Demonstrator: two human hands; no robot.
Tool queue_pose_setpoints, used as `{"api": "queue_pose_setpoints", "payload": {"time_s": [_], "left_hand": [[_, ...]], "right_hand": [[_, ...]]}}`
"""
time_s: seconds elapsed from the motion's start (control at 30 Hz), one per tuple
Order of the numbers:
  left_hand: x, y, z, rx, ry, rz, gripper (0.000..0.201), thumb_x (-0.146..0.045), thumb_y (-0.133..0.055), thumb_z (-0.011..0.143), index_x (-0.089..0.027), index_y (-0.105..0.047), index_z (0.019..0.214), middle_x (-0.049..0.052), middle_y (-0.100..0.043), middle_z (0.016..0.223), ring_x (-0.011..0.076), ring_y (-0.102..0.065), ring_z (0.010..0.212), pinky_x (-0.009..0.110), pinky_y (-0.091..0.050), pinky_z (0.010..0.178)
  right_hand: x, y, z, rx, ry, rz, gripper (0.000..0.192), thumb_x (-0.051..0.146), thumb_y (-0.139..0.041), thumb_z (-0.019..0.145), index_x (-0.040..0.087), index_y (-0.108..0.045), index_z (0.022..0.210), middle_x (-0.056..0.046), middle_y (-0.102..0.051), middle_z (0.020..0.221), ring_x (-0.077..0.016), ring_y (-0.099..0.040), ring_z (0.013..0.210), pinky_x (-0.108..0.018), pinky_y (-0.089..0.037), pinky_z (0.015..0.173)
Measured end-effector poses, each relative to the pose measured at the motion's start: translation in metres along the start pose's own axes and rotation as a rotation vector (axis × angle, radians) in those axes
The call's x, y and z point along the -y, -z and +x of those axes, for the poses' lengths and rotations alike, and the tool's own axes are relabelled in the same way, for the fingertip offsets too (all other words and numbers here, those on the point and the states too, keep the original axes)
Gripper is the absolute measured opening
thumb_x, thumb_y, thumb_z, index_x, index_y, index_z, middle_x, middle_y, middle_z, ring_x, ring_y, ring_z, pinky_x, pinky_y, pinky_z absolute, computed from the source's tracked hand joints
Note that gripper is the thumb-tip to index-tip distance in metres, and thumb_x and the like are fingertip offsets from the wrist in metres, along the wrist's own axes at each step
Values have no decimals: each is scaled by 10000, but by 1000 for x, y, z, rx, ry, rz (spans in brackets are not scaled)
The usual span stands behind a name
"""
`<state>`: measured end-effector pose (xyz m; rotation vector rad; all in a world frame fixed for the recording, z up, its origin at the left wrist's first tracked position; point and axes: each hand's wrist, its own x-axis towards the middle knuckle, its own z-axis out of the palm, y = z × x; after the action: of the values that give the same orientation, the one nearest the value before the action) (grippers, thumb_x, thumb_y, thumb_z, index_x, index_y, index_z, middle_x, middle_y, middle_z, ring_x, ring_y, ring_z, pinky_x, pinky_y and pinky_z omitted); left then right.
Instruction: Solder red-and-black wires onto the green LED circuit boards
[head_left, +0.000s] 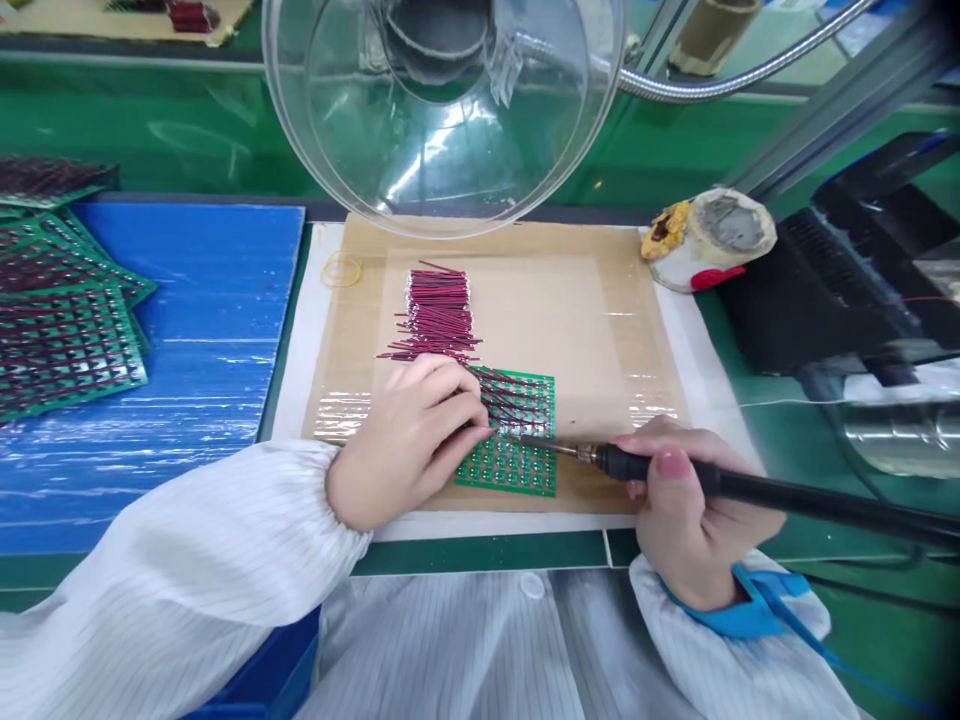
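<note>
A green circuit board panel (pixel 510 470) lies on the cardboard in front of me, its upper rows carrying dark red wires. My left hand (pixel 424 430) rests over the panel's left side, thumb and fingers pinched close to the board; what sits between the fingertips is too small to make out, though a wire seems likely. In my right hand (pixel 690 500) is a soldering iron (pixel 622 463), held like a pen. Its tip touches or hovers just above the panel, right of my left fingertips. Beyond my left hand lies a bundle of dark red wires (pixel 439 305) with silvery ends.
Several wired panels (pixel 67 340) are piled on a blue sheet (pixel 217 300) at left. A round clear magnifier or hood (pixel 442 130) hangs above the cardboard (pixel 622 350). At right stand a tin with yellow sponge (pixel 709 240) and black equipment (pixel 795 290). A yellow rubber band (pixel 341 270) lies at upper left.
</note>
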<state>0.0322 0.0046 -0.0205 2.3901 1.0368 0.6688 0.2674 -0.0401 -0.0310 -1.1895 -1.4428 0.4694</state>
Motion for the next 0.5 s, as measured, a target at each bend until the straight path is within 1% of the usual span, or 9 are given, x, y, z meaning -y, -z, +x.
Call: {"api": "queue_pose_setpoints", "payload": {"time_s": [0.1,0.33,0.43,0.5], "left_hand": [[-2,-1,0,-13,31,4,123,-211,-535,932,-167,-628,865,42,-590,981,198,-499,996,390,-406,902],[-4,-4,1,-15,36,24,124,-213,-531,928,-163,-621,858,44,-584,977,202,-504,994,384,-410,878],[-4,-4,1,-8,28,40,134,-219,-523,933,-160,-618,859,48,-584,980,206,-505,994,385,-414,871],[-4,-4,1,-5,23,42,140,-218,-517,936,-157,-616,857,50,-583,983,207,-504,994,385,-415,868]], "right_hand": [[0,0,-1,19,-2,-36,137,216,-576,880,210,-687,800,26,-639,667,-90,-549,514,-258,-450,490],[0,0,0,68,-21,-35,124,210,-576,884,220,-685,825,33,-643,681,-86,-556,534,-255,-456,502],[1,0,0,78,-18,-39,111,226,-589,877,226,-689,829,33,-643,681,-90,-552,524,-262,-459,498],[1,0,-1,60,-25,-55,118,235,-588,878,227,-691,823,33,-642,679,-89,-541,509,-264,-456,489]]}}
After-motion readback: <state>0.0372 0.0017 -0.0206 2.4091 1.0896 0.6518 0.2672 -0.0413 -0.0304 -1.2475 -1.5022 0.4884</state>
